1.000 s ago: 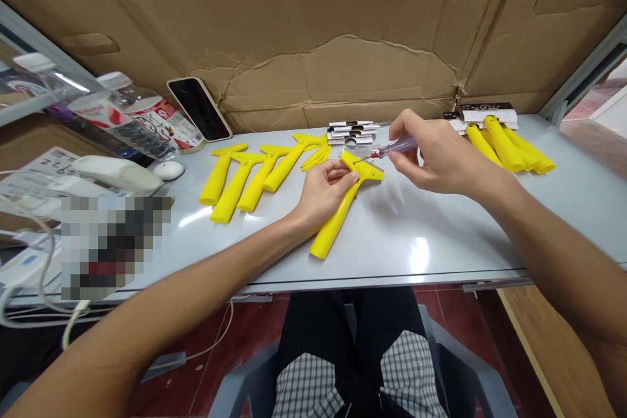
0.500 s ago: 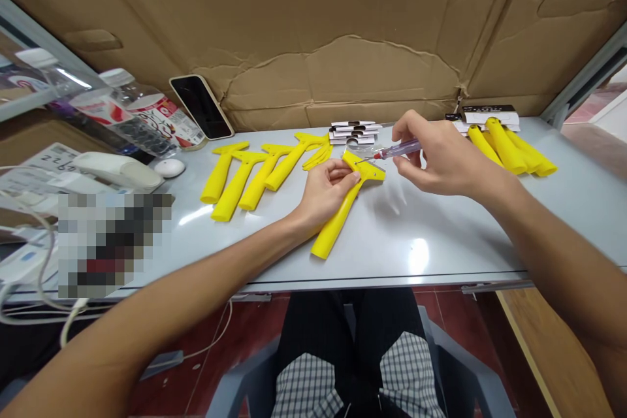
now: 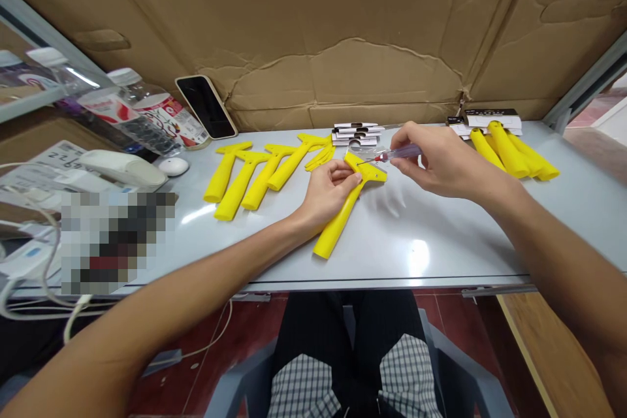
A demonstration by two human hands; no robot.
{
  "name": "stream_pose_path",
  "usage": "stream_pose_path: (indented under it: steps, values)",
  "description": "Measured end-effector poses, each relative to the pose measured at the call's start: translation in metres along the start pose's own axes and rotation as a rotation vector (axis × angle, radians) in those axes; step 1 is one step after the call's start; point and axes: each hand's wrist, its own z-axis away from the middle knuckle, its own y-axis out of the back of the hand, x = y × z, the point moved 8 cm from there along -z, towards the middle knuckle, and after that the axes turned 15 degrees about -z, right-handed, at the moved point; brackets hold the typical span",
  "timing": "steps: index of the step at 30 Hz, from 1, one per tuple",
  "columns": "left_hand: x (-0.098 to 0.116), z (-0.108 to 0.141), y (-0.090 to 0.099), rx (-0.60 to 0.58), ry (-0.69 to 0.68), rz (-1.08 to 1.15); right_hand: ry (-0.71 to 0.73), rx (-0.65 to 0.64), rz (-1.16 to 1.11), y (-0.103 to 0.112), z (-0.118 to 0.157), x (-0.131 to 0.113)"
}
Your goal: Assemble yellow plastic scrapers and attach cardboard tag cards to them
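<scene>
My left hand (image 3: 329, 194) grips the neck of a yellow scraper (image 3: 337, 227), thumb on top, its handle slanting toward the table's front edge. A thin metal edge shows along the scraper's head. In my right hand (image 3: 435, 160) is a screwdriver (image 3: 399, 153) with a clear purplish handle and a red collar. Its thin shaft points left, the tip at a screw spot on the scraper's head. Left of my left hand lie several more yellow scraper handles (image 3: 230, 199) in a row, beside a small pile of flat yellow pieces (image 3: 321, 158).
Behind my hands is a stack of folded white-and-black cards (image 3: 356, 134). More yellow handles (image 3: 509, 153) lie at the right, by black-and-white packs (image 3: 492, 119). A phone (image 3: 208, 106), plastic bottles (image 3: 147, 104), a white mouse (image 3: 173, 166) and cables (image 3: 49, 268) crowd the left. Cardboard (image 3: 343, 85) stands behind.
The screwdriver's handle has dipped slightly and lies flatter, its tip still at the scraper's head. My left hand keeps its hold. The whole view has shifted a little.
</scene>
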Motion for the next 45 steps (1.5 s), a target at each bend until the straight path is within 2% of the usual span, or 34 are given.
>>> stream_pose_path:
  steps: [7, 12, 20, 31, 45]
  values:
    - [-0.001, 0.0, 0.0, -0.005, -0.011, 0.007, -0.02, 0.058, 0.143, 0.003, 0.0, 0.002]
    - [-0.002, -0.001, 0.0, -0.021, -0.013, -0.002, -0.003, 0.121, 0.121, 0.003, 0.001, 0.001]
    - [-0.002, -0.001, 0.0, -0.009, -0.014, 0.019, 0.021, -0.015, 0.064, -0.002, 0.0, -0.006]
    - [0.001, 0.001, 0.0, 0.019, 0.043, 0.036, -0.022, 0.032, 0.106, 0.001, 0.0, 0.004]
    - [0.0, -0.001, 0.0, 0.008, 0.003, 0.011, -0.079, 0.065, 0.236, 0.002, 0.0, 0.004]
